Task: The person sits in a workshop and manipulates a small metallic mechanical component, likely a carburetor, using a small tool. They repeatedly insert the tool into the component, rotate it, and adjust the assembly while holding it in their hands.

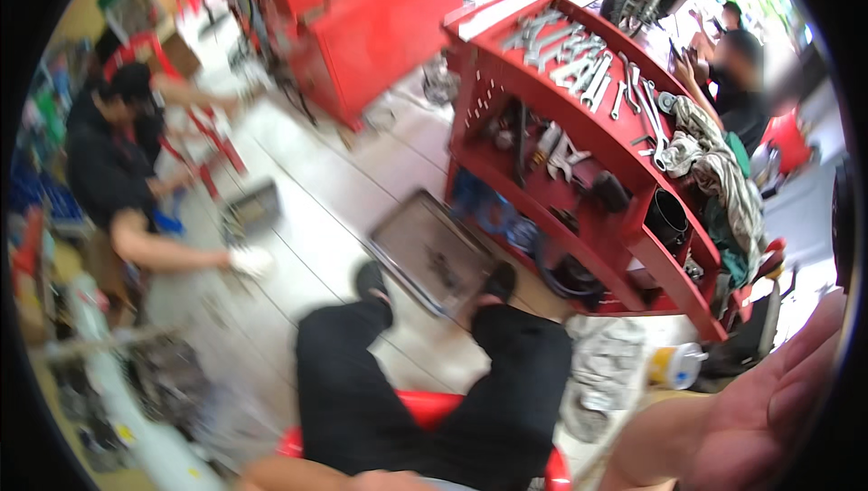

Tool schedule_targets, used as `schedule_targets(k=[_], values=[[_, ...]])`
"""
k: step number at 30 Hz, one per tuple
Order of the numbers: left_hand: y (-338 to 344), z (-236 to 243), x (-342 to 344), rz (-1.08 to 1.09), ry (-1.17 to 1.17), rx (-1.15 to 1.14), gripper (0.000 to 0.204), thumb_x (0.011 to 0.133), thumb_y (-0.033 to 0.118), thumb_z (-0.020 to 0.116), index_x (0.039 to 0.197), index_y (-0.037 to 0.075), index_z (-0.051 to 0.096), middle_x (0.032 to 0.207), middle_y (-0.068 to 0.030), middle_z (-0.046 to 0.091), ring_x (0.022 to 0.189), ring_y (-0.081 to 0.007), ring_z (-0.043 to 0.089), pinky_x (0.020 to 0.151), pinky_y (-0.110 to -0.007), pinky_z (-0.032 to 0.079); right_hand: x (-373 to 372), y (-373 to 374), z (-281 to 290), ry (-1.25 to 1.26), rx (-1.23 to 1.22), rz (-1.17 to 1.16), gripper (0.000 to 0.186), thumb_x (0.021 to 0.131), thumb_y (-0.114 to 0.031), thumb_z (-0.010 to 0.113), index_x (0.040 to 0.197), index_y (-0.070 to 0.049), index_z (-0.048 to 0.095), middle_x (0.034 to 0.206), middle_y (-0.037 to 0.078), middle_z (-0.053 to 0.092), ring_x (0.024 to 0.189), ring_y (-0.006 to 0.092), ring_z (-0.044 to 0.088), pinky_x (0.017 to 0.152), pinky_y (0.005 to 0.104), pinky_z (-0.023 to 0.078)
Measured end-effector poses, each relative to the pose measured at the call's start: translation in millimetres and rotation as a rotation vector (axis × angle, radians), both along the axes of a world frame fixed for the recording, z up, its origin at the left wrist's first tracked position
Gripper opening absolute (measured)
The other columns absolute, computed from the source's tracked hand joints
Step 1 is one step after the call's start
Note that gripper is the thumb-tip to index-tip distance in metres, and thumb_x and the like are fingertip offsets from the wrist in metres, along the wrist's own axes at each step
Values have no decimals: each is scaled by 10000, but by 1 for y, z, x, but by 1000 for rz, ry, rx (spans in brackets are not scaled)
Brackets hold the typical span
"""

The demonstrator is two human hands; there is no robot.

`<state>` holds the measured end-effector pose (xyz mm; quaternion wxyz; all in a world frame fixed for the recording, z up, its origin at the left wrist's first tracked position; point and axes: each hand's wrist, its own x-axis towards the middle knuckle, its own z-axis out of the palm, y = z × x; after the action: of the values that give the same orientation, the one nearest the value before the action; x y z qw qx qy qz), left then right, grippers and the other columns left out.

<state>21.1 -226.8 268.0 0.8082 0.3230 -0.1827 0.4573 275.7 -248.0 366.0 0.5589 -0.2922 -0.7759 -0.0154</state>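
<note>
The one right hand (759, 405) is blurred and its fingers run into the dark rim, so I cannot tell whether they are wide, narrow or holding something; of the left side, one forearm (294, 473) lies along the lower edge, and the state of its fingers cannot be told either. Just left of the right fingers stands one white-and-yellow tub (671, 367), the thing nearest them, with one pale moulded piece (601, 369) beyond it. Above and left of those fingers is one red cart (601, 134); its top surface carries one crumpled striped cloth (728, 179) at the near end and well over ten wrenches (592, 80), overlapping too much for an exact count. Farther left of the fingers come two dark-trousered legs, two dark shoes and, between the shoes, one shallow tray (411, 233) on the floor. Farthest left, one co-worker (113, 156) stretches out one hand in a white glove (250, 262). Well beyond the fingers, past the cart, are one large red cabinet (380, 34) and one motorcycle wheel (627, 3).
</note>
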Motion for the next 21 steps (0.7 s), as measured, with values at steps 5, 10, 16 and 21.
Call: schedule_targets(k=[5, 10, 16, 21], values=[[-39, -51, 17, -7, 75, -898, 706, 840, 610, 528, 1362, 138, 469, 1359, -188, 486, 1252, -388, 464, 1033, -576, 338, 23, -24, 25, 106, 161, -85, 286, 855, -82, 655, 1126, -2, 614, 886, 85, 640, 782, 155, 609, 682, 286, 489], [-31, -76, 12, -68, 127, -663, 811, 834, 731, 421, 1481, 254, 316, 1524, -161, 298, 1389, -437, 271, 1122, -639, 139, 25, -56, 39, 35, 197, -177, 281, 855, -88, 653, 1120, -2, 615, 885, 89, 641, 784, 162, 611, 685, 291, 490], [-34, -83, 12, -119, -137, -158, 565, 874, 621, 481, 1255, 209, 549, 1318, -62, 514, 1201, -344, 470, 1061, -584, 297, 26, -79, 45, 29, 224, -172, 274, 856, -94, 651, 1112, -2, 618, 884, 94, 643, 787, 170, 615, 689, 296, 491], [-36, -27, 14, -167, -356, 467, 487, 893, 508, 498, 1228, 160, 561, 1340, -73, 499, 1255, -313, 445, 1067, -535, 327, 17, -83, 44, 31, 233, -162, 269, 857, -100, 649, 1106, -2, 619, 884, 98, 644, 790, 177, 617, 692, 300, 492]])
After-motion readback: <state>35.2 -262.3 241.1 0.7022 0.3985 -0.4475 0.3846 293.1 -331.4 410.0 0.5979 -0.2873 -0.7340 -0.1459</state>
